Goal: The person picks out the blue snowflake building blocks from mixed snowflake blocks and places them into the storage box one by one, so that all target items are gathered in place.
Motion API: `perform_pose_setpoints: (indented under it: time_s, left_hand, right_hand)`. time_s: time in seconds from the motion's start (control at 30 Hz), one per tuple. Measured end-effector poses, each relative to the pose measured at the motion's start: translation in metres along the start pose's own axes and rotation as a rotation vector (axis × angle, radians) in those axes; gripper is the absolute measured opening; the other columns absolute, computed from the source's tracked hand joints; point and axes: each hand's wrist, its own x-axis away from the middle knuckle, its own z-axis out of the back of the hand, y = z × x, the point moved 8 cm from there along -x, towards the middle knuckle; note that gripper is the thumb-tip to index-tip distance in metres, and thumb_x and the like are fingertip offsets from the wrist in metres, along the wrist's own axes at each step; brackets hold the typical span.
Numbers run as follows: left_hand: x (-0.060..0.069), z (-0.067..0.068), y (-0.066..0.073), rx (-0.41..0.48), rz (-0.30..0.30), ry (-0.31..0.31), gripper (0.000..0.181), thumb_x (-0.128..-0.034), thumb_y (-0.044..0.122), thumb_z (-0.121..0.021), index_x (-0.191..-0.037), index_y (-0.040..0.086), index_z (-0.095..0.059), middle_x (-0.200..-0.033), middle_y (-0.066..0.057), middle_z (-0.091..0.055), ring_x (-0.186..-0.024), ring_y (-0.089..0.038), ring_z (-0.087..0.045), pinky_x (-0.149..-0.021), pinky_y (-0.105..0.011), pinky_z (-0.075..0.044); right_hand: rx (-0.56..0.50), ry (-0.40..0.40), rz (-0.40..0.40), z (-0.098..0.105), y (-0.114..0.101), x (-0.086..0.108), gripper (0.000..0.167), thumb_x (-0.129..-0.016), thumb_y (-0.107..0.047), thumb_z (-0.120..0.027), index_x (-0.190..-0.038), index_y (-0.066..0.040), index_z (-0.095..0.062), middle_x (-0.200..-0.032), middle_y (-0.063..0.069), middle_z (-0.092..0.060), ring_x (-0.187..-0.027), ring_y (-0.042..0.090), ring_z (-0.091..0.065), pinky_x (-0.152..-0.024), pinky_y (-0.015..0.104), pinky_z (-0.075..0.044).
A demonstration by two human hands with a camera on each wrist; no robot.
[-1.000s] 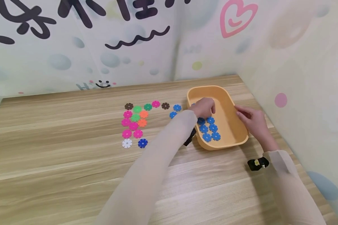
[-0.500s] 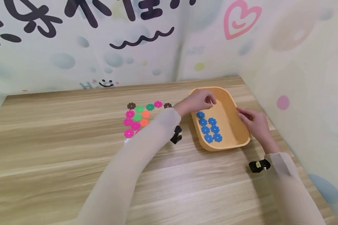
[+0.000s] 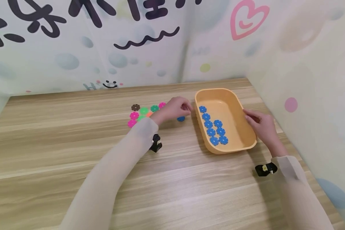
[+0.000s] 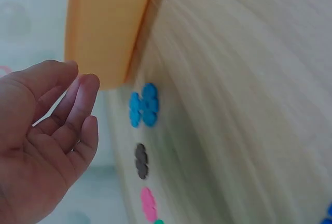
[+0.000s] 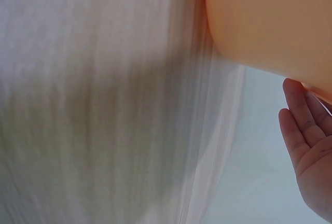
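Note:
My left hand (image 3: 175,108) hovers above the table, left of an orange-yellow plastic tray (image 3: 237,127). Its fingers are loosely bent with nothing between them in the left wrist view, where the same hand (image 4: 46,125) shows palm side. Close by it lies a blue snowflake disc (image 3: 181,118); more blue discs (image 4: 150,105) show in the left wrist view. My right hand (image 3: 263,126) holds the tray's right rim between thumb and fingers; in the right wrist view that hand's fingers (image 5: 301,110) lie against the outer wall. Inside the tray, several blue snowflake discs (image 3: 210,132) lie along its left side.
Pink (image 3: 134,115), green (image 3: 143,111) and brown (image 3: 135,107) snowflake discs lie on the wooden table (image 3: 60,143), left of the tray; my left forearm covers others. A patterned wall (image 3: 155,57) stands behind, and another (image 3: 313,95) rises on the right.
My left hand has come out of the tray and moved left over the table. A blue disc at the tray's upper left is now uncovered. The right hand stays on the rim.

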Motion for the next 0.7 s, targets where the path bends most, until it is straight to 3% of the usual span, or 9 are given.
perform_pose_setpoints:
  time_s: [0.37,0.7]
  left_hand:
    - [0.014,0.006,-0.034,-0.040,0.185,0.028,0.021,-0.0825,0.007,-0.065,-0.100,-0.004,-0.064,-0.093,-0.012,-0.060,-0.080,-0.018,-0.054,-0.070,-0.025,-0.046]
    - [0.015,0.002,-0.048,-0.073,0.246,0.048,0.032,-0.0774,0.015,-0.073,-0.103,0.000,-0.061,-0.092,-0.008,-0.055,-0.084,-0.018,-0.048,-0.073,-0.027,-0.042]
  right_hand:
    - [-0.003,0.011,0.005,0.002,0.000,0.000,0.030,-0.090,-0.012,-0.058,-0.117,0.002,-0.060,-0.113,0.022,-0.060,-0.085,-0.014,-0.050,-0.068,0.004,-0.041]
    - [-0.006,0.011,0.010,0.001,0.000,0.001,0.030,-0.090,-0.012,-0.058,-0.116,0.002,-0.061,-0.113,0.021,-0.060,-0.088,-0.010,-0.053,-0.069,0.004,-0.041]
